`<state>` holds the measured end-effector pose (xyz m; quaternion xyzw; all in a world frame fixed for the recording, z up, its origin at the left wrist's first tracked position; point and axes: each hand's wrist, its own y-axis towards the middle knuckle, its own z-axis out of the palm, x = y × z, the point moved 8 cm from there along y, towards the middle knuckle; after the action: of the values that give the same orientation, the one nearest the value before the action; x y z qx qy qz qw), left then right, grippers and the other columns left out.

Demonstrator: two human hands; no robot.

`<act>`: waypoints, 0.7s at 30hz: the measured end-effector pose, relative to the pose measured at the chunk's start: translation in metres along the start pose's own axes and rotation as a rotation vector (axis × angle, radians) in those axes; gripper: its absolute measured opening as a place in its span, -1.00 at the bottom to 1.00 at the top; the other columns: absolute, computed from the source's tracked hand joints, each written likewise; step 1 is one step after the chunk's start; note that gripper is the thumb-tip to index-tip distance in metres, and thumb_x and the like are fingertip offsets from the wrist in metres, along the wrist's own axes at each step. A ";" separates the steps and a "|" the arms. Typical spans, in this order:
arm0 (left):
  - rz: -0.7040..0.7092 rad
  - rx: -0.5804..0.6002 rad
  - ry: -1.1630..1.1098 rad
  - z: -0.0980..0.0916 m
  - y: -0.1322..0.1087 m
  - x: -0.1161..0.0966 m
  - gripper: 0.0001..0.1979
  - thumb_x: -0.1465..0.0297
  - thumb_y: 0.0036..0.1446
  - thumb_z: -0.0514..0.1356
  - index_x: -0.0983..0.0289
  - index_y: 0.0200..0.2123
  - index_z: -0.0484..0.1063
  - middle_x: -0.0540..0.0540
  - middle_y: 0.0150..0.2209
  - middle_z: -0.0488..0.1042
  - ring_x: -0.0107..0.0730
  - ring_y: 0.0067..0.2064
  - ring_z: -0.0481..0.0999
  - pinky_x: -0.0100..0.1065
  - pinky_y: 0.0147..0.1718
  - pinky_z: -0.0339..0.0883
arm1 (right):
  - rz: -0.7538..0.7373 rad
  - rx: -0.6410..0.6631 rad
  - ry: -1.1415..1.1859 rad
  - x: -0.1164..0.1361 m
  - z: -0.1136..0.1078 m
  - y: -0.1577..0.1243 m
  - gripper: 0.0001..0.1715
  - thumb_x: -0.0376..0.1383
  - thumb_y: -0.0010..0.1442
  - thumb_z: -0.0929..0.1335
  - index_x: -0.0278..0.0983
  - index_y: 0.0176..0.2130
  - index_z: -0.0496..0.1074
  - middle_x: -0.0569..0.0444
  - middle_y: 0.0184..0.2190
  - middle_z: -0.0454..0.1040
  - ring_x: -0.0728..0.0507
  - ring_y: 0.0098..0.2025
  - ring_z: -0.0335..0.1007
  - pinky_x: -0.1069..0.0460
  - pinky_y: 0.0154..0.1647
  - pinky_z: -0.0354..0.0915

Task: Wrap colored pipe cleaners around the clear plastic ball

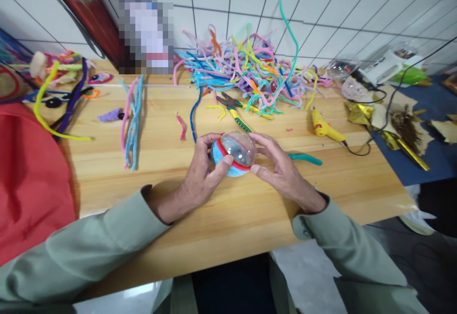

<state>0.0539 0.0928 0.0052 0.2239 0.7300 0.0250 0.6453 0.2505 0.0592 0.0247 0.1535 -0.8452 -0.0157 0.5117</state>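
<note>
Between my two hands is a clear plastic ball, its lower part wrapped in blue and white pipe cleaners with a red band above them. My left hand is closed on its left side, the thumb pressed on the red band. On the right side, my right hand grips it with thumb and fingertips. A teal-handled tool lies partly hidden behind my right hand. Just beyond the ball rest pliers with yellow and green handles.
A heap of coloured pipe cleaners lies against the tiled wall. A yellow glue gun with a black cord sits to the right. Leftward are blue and pink pipe cleaners, a red cloth and a dark red cylinder.
</note>
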 end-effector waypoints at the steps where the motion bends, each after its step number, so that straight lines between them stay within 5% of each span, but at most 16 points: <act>1: 0.001 0.003 0.000 0.000 0.000 0.000 -0.55 0.10 0.44 0.27 0.14 0.22 0.25 0.19 0.14 0.43 -0.15 0.12 0.50 -0.04 0.16 0.45 | -0.002 -0.007 -0.008 0.000 0.000 0.000 -0.18 0.00 0.42 0.46 0.11 0.52 0.21 0.02 0.52 0.28 -0.39 0.53 0.25 -0.43 0.52 0.29; 9: 0.047 0.016 0.019 0.003 -0.003 -0.003 -0.53 0.17 0.43 0.29 0.16 0.26 0.23 0.23 0.21 0.38 -0.10 0.23 0.46 0.00 0.24 0.41 | 0.046 -0.036 -0.106 0.003 0.000 0.001 -0.08 0.05 0.31 0.54 -0.06 0.49 0.26 -0.18 0.38 0.44 -0.45 0.34 0.47 -0.46 0.35 0.44; 21: 0.109 0.023 -0.018 0.008 -0.005 -0.004 -0.50 0.17 0.38 0.35 0.12 0.21 0.20 0.23 0.25 0.33 -0.09 0.27 0.46 0.03 0.25 0.46 | 0.013 -0.002 -0.066 0.005 0.000 0.001 -0.11 -0.02 0.34 0.51 0.00 0.51 0.22 -0.11 0.45 0.37 -0.42 0.45 0.35 -0.45 0.47 0.33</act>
<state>0.0605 0.0850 0.0065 0.2707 0.7111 0.0495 0.6470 0.2480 0.0588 0.0296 0.1470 -0.8625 -0.0179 0.4840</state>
